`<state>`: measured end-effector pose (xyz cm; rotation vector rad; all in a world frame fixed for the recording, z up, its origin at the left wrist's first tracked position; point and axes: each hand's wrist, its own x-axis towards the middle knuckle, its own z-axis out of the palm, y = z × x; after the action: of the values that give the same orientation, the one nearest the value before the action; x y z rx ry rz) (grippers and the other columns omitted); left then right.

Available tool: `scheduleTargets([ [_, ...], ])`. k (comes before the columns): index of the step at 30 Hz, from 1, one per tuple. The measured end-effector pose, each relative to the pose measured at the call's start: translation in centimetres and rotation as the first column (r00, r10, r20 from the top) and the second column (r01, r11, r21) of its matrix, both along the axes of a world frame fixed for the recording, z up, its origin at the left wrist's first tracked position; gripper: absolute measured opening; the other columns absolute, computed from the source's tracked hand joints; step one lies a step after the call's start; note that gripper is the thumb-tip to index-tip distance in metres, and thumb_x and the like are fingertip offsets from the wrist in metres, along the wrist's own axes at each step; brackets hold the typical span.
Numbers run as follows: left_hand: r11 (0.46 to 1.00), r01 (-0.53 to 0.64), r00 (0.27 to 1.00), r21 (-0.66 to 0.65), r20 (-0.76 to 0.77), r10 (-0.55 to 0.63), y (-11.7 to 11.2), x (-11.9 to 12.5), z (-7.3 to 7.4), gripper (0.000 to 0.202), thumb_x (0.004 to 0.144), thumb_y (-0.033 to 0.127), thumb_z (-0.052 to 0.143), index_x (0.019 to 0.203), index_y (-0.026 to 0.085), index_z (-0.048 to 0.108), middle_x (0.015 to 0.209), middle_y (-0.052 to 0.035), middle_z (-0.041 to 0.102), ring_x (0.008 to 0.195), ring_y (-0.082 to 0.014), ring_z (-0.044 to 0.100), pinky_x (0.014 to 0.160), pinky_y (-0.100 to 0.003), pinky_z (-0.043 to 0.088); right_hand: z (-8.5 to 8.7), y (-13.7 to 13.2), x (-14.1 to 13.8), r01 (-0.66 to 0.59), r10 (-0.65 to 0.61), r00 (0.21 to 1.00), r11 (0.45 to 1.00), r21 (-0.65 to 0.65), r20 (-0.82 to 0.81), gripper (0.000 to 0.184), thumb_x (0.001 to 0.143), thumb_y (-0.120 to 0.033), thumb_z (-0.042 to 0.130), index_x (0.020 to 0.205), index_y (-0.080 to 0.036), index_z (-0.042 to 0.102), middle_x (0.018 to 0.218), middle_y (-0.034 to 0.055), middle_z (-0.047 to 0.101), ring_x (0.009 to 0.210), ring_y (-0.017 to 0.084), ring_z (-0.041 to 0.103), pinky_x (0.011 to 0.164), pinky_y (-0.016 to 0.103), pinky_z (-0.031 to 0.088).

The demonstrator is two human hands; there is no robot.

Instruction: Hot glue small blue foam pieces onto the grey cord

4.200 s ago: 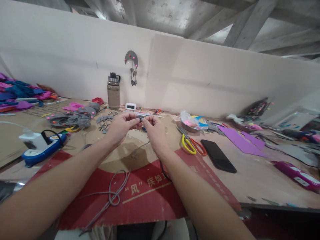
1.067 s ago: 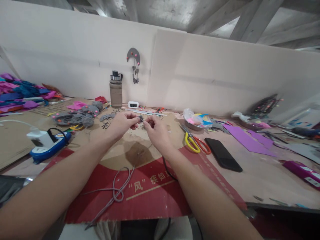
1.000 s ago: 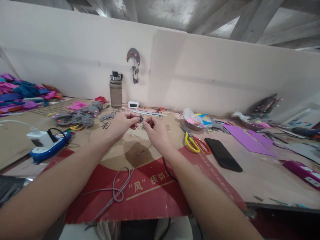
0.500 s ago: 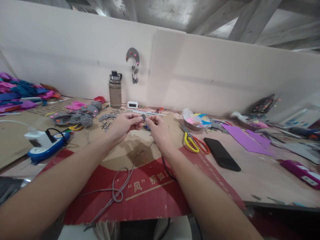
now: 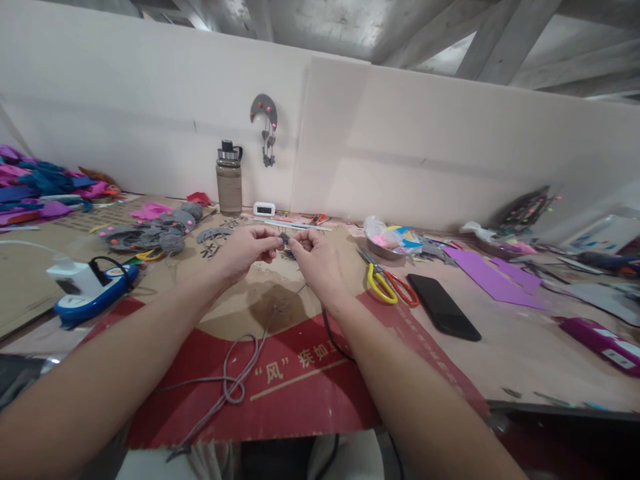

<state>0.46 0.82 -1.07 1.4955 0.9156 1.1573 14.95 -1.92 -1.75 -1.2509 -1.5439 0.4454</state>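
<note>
My left hand [image 5: 245, 250] and my right hand [image 5: 317, 257] meet above the middle of the cardboard-covered table [image 5: 280, 313]. Both pinch a small grey felt piece [image 5: 285, 238] between thumb and fingertips. A thin grey cord [image 5: 235, 380] trails from below the hands and lies looped on the red printed cardboard near me. The piece is too small to make out in detail.
Yellow and orange scissors [image 5: 387, 283] and a black phone [image 5: 443, 315] lie right of my hands. A water bottle [image 5: 229, 180] stands at the back wall. Grey felt pieces [image 5: 150, 233] and a blue-white power strip [image 5: 85, 293] lie left; purple sheets [image 5: 493, 277] lie right.
My hands stay pinched on the grey piece with small finger shifts; the right hand has closed in on the left. The view has shifted slightly.
</note>
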Motion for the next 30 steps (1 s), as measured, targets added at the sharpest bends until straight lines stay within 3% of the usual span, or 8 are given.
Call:
scheduleTargets([
  [8, 0.995, 0.0, 0.995, 0.099, -0.098, 0.009, -0.7, 0.1, 0.6, 0.009, 0.063, 0.024, 0.066, 0.064, 0.016, 0.063, 0.052, 0.0003, 0.054, 0.047, -0.0088, 0.047, 0.046, -0.021, 0.038, -0.2, 0.1, 0.1, 0.044, -0.05, 0.994, 0.997, 0.058, 0.101, 0.016, 0.077, -0.034, 0.049, 0.074, -0.021, 0.056, 0.056, -0.0029, 0.049, 0.055, 0.012, 0.045, 0.051, 0.023, 0.032],
  [12, 0.987, -0.068, 0.99, 0.147, -0.111, 0.085, -0.6, 0.1, 0.7, 0.01, 0.065, 0.025, 0.065, 0.064, 0.015, 0.063, 0.051, 0.0006, 0.054, 0.045, -0.0084, 0.047, 0.045, -0.021, 0.037, -0.4, 0.0, 0.1, 0.028, -0.037, 0.996, 0.994, 0.108, 0.083, 0.017, 0.079, -0.035, 0.047, 0.086, -0.021, 0.053, 0.06, -0.0029, 0.05, 0.057, 0.012, 0.047, 0.055, 0.023, 0.035],
  [17, 0.951, -0.167, 0.971, 0.261, -0.124, 0.204, -0.6, -0.4, 0.9, 0.012, 0.068, 0.027, 0.063, 0.07, 0.016, 0.064, 0.053, 0.0003, 0.057, 0.046, -0.0088, 0.049, 0.047, -0.022, 0.039, -0.4, -0.5, -0.3, -0.094, 0.082, 0.993, 0.984, 0.148, 0.089, 0.018, 0.084, -0.034, 0.039, 0.083, -0.021, 0.052, 0.074, 0.0, 0.057, 0.067, 0.013, 0.052, 0.063, 0.024, 0.038],
  [20, 0.941, -0.169, 0.967, 0.294, -0.134, 0.215, -0.7, -0.6, 1.0, 0.014, 0.071, 0.028, 0.061, 0.076, 0.016, 0.065, 0.054, -0.0005, 0.059, 0.048, -0.0099, 0.052, 0.049, -0.022, 0.042, -0.3, -0.8, -0.4, -0.156, 0.132, 0.98, 0.973, 0.17, 0.146, 0.02, 0.085, -0.03, 0.039, 0.081, -0.02, 0.055, 0.074, 0.0002, 0.058, 0.068, 0.013, 0.051, 0.064, 0.024, 0.037],
  [26, 0.953, -0.16, 0.987, 0.257, 0.019, 0.161, 0.1, -0.8, 0.5, 0.016, 0.07, 0.03, 0.063, 0.076, 0.015, 0.065, 0.058, -0.0011, 0.06, 0.05, -0.0098, 0.052, 0.052, -0.024, 0.043, -0.7, -0.5, -0.1, -0.229, 0.192, 0.937, 0.969, 0.096, 0.291, 0.023, 0.083, -0.024, 0.04, 0.07, -0.019, 0.058, 0.065, -0.0014, 0.057, 0.062, 0.012, 0.049, 0.059, 0.023, 0.034],
  [30, 0.97, -0.134, 0.984, 0.204, 0.145, 0.105, 0.5, -0.8, 0.4, 0.016, 0.068, 0.027, 0.065, 0.076, 0.013, 0.065, 0.063, -0.0017, 0.059, 0.053, -0.0082, 0.052, 0.053, -0.022, 0.042, -0.8, 0.3, 1.0, -0.15, 0.136, 0.923, 0.989, 0.011, 0.361, 0.028, 0.085, -0.03, 0.038, 0.072, -0.019, 0.06, 0.069, 0.0009, 0.061, 0.066, 0.014, 0.053, 0.06, 0.024, 0.035],
])
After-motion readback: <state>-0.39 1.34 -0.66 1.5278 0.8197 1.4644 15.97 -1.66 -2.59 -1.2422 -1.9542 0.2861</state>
